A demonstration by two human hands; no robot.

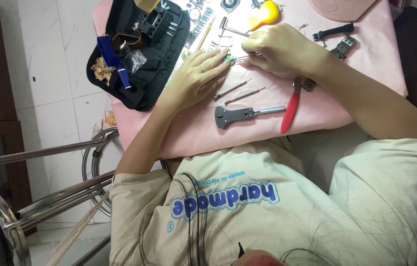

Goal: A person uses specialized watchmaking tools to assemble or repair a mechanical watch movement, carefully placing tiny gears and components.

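Note:
My left hand (196,76) lies flat on the pink table cover (193,133), a ring on one finger. Its fingertips press on a small greenish round watch part (229,59) and hold it in place. My right hand (279,49) is curled just right of it and grips thin metal tweezers (243,58), whose tips point left at the part. The two hands almost touch over the part, which the fingers largely hide.
In front of my hands lie two thin screwdrivers (233,89), a black and silver case wrench (243,114) and red-handled pliers (291,106). An open black tool case (144,54) sits at the left. A yellow blower (266,14), small hammer (232,30) and black strap (334,32) lie beyond.

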